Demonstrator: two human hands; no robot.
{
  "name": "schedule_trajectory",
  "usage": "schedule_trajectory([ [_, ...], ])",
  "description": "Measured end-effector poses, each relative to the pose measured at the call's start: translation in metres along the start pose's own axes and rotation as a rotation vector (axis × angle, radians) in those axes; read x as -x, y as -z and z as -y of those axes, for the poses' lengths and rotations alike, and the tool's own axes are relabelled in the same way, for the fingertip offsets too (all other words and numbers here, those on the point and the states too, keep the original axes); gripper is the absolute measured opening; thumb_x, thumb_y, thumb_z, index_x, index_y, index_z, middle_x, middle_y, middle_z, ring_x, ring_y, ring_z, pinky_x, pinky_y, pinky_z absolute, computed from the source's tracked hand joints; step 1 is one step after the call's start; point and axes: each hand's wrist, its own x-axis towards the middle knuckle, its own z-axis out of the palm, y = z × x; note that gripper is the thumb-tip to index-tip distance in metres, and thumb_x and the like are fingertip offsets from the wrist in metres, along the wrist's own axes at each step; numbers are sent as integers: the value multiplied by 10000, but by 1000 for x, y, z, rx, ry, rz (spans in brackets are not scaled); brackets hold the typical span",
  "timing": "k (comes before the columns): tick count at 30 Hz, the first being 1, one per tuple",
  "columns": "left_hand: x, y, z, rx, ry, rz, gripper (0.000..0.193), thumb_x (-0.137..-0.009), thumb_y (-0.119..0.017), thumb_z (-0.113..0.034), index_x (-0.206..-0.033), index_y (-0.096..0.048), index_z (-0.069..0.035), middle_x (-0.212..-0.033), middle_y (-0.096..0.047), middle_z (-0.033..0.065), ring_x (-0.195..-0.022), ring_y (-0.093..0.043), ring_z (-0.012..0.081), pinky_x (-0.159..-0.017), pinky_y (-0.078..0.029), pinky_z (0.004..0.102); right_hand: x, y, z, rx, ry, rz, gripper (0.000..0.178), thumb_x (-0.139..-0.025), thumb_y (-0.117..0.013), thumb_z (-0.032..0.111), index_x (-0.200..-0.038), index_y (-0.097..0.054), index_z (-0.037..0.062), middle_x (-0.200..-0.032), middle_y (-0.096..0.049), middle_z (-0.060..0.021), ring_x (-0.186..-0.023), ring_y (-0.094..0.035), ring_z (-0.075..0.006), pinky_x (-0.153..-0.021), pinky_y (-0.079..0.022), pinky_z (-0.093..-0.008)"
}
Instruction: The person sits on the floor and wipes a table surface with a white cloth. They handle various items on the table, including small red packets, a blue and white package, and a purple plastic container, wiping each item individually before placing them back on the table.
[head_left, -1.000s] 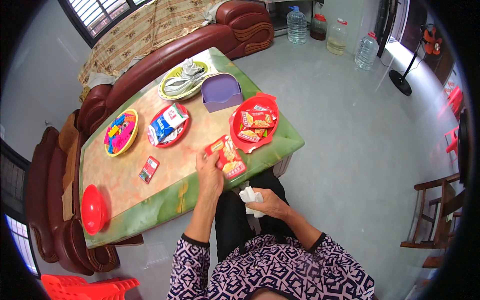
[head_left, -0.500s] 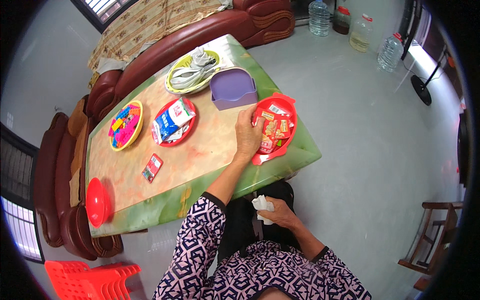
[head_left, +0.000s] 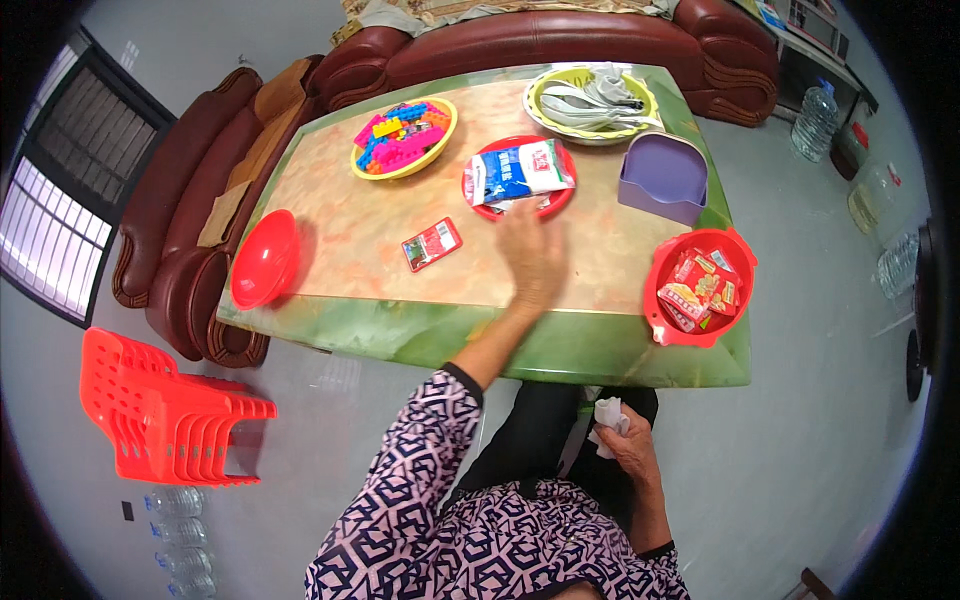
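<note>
Starting at the left, a red bowl (head_left: 264, 258) is seen upside down near the table (head_left: 360, 330) edge, with a yellow plate of blocks (head_left: 405, 138) farther back. A small red packet (head_left: 432, 244) lies flat on the tabletop, just left of the left hand (head_left: 533, 258). That hand is spread open, palm down, holding nothing, its fingertips just short of a red plate (head_left: 517, 178) bearing a blue-and-white bag. A red basket (head_left: 701, 286) of snack packets is set at the right corner. The right hand (head_left: 627, 447) is closed around a crumpled white tissue (head_left: 608, 414) at the lap.
</note>
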Motion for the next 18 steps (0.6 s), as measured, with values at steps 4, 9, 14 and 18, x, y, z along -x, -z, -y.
schedule_trajectory([
  [4, -2, 49, 95, -305, 229, 11, 540, -811, -630, -221, -1280, -448, -25, -1291, -449, 192, -1223, -386, 364, -1003, -298, 513, -5, -4, -6, 79, 2, -15, 237, -792, -677, 123, -1004, -647, 21, -842, -651, -24, -761, -608, -102, -687, -511, -273],
  [9, 8, 97, 158, -478, 384, 315, 585, -854, -599, -405, -1334, -455, -103, -1387, -425, 148, -1304, -351, 327, -1028, -265, 519, -9, -14, -7, 326, 44, -38, 278, -746, -688, 157, -992, -645, 36, -839, -665, -103, -746, -641, -195, -687, -506, -325],
  [14, 36, 102, 139, -364, 238, 430, 633, -868, -570, -466, -1359, -437, -90, -1397, -412, 143, -1311, -330, 359, -1031, -249, 522, -6, -23, 6, 553, 90, -45, 308, -742, -662, 225, -995, -638, 51, -892, -653, -164, -816, -637, -338, -725, -496, -394],
  [18, 62, 99, 100, -311, 104, 437, 616, -883, -560, -450, -1348, -449, -62, -1406, -405, 159, -1311, -326, 375, -1045, -247, 499, -3, -26, 5, 605, 119, -25, 308, -754, -654, 227, -1007, -625, 54, -919, -639, -166, -848, -621, -363, -741, -485, -410],
])
